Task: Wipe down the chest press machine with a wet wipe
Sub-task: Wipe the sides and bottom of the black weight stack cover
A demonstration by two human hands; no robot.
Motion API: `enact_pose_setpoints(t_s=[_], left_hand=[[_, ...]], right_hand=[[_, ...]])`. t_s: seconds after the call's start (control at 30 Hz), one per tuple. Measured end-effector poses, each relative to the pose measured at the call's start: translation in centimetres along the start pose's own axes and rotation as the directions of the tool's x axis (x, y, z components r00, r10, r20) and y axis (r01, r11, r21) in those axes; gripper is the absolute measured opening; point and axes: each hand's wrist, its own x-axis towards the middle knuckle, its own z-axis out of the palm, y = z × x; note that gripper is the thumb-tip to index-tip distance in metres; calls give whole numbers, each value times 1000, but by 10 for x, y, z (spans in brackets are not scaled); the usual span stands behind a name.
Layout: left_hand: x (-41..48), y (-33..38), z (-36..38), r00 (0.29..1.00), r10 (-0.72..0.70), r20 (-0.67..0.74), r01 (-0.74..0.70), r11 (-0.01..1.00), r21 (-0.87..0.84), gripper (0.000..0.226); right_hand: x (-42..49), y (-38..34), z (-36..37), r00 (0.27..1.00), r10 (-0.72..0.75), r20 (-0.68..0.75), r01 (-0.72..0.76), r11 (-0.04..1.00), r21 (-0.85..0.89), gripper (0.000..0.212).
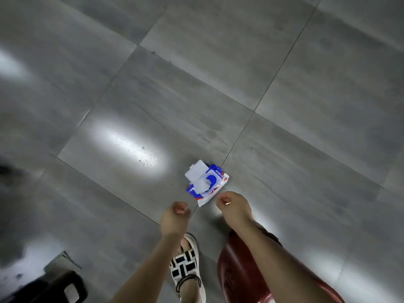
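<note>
A blue and white wet wipe pack (207,182) lies on the grey tiled floor with its white flip lid open. Both my hands reach down toward it. My left hand (175,217) hangs just below and left of the pack, fingers loosely curled, holding nothing. My right hand (231,206) is close to the pack's near right corner, fingers also loosely curled and empty. The picture is too blurred to tell whether it touches the pack. The chest press machine is not clearly visible.
A dark metal and black padded part (54,287) sits at the bottom left corner. My foot in a black and white sandal (188,265) stands below the hands, beside red clothing (238,272). Grey floor tiles (196,84) with bright light reflections surround the pack.
</note>
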Motion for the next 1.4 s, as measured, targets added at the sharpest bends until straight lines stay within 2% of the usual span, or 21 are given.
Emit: enact_pose_setpoints(t_s=[0.1, 0.23, 0.3, 0.4, 0.47, 0.57, 0.67, 0.8, 0.87, 0.97, 1.03, 1.13, 1.3, 1.4], left_hand=[[55, -4, 28, 993, 121, 16, -122, 987, 102, 24], [119, -11, 61, 967, 256, -7, -243, 928, 282, 38], [139, -14, 73, 952, 306, -8, -281, 883, 376, 36], [148, -14, 78, 927, 376, 1, -328, 807, 490, 21], [141, -11, 74, 905, 426, 12, -384, 804, 454, 16], [114, 0, 59, 907, 417, 58, -417, 872, 256, 7], [84, 13, 35, 925, 357, 134, -368, 927, 75, 6], [49, 30, 0, 922, 366, 129, -368, 930, -7, 10], [39, 35, -10, 931, 347, 111, -351, 936, 21, 17], [41, 35, -10, 951, 290, 109, -305, 939, 161, 11], [52, 33, -1, 944, 287, 160, -322, 904, 280, 31], [72, 22, 29, 917, 324, 233, -396, 816, 422, 37], [111, -5, 86, 923, 352, 158, -385, 852, 353, 49], [127, -14, 100, 900, 418, 124, -435, 835, 337, 49]], right_hand=[[57, 15, 30, 999, -38, 3, 38, 998, -45, 21], [114, 31, 59, 999, -47, -20, 47, 999, -20, 24], [134, 35, 70, 997, -79, 10, 79, 994, -72, 30], [150, 35, 78, 987, -142, 69, 153, 970, -190, 40], [151, 31, 77, 983, -169, 70, 181, 954, -239, 32], [137, 25, 67, 979, -205, 17, 201, 937, -284, 16], [108, 16, 46, 970, -241, -18, 231, 946, -227, 10], [60, 1, 16, 957, -290, 12, 289, 948, -132, 12], [41, -7, 7, 964, -264, 42, 267, 953, -142, 9], [30, -16, 6, 976, -213, 49, 217, 968, -126, 30], [36, -16, 11, 981, -194, 23, 196, 972, -130, 32], [63, -3, 22, 989, -148, -5, 142, 962, -233, 37], [117, 26, 42, 992, -123, 41, 130, 922, -364, 50], [138, 34, 55, 995, -92, 33, 98, 910, -404, 31]])
